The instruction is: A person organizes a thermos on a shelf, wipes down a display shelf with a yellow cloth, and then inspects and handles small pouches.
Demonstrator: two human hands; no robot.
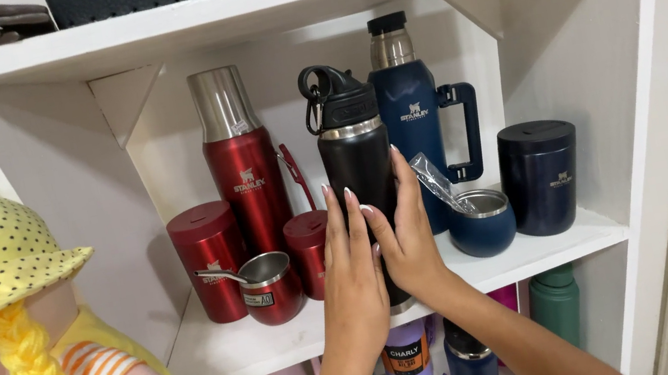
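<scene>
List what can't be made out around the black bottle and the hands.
- Head view: black bottle, lower body hidden by left hand and right hand.
- Blue flask: base behind the bottle and right hand.
- Lower-shelf bottles: cut off by the frame edge and both forearms.

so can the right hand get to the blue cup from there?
Probably yes. The right hand rests on the black bottle, and the blue cup sits just beside it at the shelf front, with nothing between them.
</scene>
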